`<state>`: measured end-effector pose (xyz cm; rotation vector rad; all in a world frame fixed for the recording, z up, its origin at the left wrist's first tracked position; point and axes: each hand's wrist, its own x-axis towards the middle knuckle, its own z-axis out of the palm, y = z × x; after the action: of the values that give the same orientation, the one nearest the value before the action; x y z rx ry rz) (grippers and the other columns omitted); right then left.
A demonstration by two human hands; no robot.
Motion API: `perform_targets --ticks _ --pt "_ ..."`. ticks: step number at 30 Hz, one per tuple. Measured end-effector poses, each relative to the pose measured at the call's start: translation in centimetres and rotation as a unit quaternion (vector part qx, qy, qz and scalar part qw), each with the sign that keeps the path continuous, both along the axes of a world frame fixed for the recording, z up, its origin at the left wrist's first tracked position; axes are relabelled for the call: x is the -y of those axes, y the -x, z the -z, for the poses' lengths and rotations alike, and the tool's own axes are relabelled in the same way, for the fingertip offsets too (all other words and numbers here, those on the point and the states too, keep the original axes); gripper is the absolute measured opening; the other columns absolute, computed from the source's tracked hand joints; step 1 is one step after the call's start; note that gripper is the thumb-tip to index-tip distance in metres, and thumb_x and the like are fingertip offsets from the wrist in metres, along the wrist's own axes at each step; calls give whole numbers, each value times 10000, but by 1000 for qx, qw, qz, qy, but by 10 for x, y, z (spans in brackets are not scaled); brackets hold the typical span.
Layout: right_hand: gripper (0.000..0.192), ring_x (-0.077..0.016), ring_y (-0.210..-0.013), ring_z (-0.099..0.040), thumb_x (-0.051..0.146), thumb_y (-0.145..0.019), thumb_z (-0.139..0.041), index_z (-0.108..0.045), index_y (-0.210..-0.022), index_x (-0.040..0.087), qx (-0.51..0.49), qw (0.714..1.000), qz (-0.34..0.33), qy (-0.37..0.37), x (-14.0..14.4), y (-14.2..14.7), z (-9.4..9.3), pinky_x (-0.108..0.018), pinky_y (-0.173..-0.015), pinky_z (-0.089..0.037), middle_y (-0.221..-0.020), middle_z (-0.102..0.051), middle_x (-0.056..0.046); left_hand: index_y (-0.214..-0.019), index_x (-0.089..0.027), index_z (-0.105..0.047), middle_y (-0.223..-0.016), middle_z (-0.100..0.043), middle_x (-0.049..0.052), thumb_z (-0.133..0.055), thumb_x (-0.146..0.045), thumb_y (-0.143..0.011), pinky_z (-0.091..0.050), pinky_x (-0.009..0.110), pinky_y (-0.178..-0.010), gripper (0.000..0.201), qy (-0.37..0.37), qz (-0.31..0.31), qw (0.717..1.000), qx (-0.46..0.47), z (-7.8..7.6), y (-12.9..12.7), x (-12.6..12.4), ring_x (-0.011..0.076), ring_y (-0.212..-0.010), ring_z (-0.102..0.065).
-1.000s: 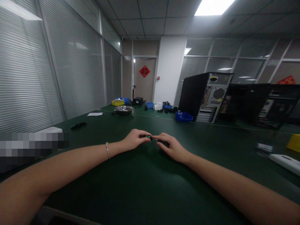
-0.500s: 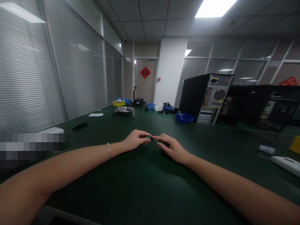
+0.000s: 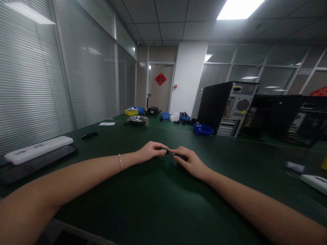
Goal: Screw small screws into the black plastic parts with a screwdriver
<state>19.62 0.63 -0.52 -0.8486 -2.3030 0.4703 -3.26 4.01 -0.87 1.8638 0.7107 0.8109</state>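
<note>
My left hand (image 3: 150, 151) is closed, its thumb and fingers pinching a small black-and-green part (image 3: 167, 151) just above the green table (image 3: 153, 204). Facing it from the right, my right hand (image 3: 190, 162) is curled round a thin dark tool (image 3: 181, 157) whose pale tip points at the part. The right index fingertip reaches to the part or to the left fingertips; whether they touch, I cannot tell. The tool's exact kind is too small to make out, and most of it is hidden by the fingers.
To the left lie a white power strip (image 3: 38, 149), a black keyboard (image 3: 41, 163) and a dark green-black object (image 3: 90, 135). Farther back are a metal bowl (image 3: 138, 119), a yellow bin (image 3: 131, 111) and a blue bin (image 3: 203, 129). A black computer tower (image 3: 216, 107) stands right.
The whole view has shifted slightly, with the room and hands appearing a little farther right. Both hands keep nearly the same grip and position relative to each other.
</note>
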Motion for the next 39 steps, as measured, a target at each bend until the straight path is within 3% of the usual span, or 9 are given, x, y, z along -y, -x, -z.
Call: perform_targets --ticks 8,13,27,34,39 --pt "356 -171 -901 -562 227 -886 -494 -538 -1237 265 10 1000 -17 -15 1 0 0 -317 -817 -448 -1008 -588 -51 -1036 -128 -664 -944 -666 90 -638 -234 -760 -451 290 -781 297 113 14 991 72 5 0 -6 132 -779 -588" --pt "350 -173 -892 -569 239 -875 -511 -556 -1221 269 29 999 -15 -27 0 1 1 -312 -807 -454 -1004 -594 -54 -991 -97 -679 -841 -684 85 -704 -210 -695 -458 275 -747 318 169 -12 982 86 5 -1 -6 121 -709 -603" --pt "341 -171 -922 -558 261 -885 -500 -553 -1222 267 24 999 -44 -14 -1 -1 2 -306 -823 -449 -1035 -579 -51 -958 -84 -670 -835 -676 85 -715 -200 -690 -466 289 -736 295 178 14 980 88 4 0 -6 128 -709 -606" --pt "360 -181 -875 -549 260 -890 -482 -513 -1248 248 4 1000 -6 -24 4 -1 -1 -318 -779 -443 -991 -589 -55 -924 -116 -535 -860 -642 64 -761 -184 -644 -479 350 -815 366 178 -21 971 156 8 -3 -9 156 -784 -646" --pt "342 -189 -888 -542 284 -881 -488 -516 -1217 223 13 1000 7 -3 8 0 -4 -316 -771 -442 -1024 -579 -62 -914 -125 -534 -912 -619 61 -759 -149 -635 -463 347 -841 359 156 -30 977 138 8 -1 -10 165 -851 -632"
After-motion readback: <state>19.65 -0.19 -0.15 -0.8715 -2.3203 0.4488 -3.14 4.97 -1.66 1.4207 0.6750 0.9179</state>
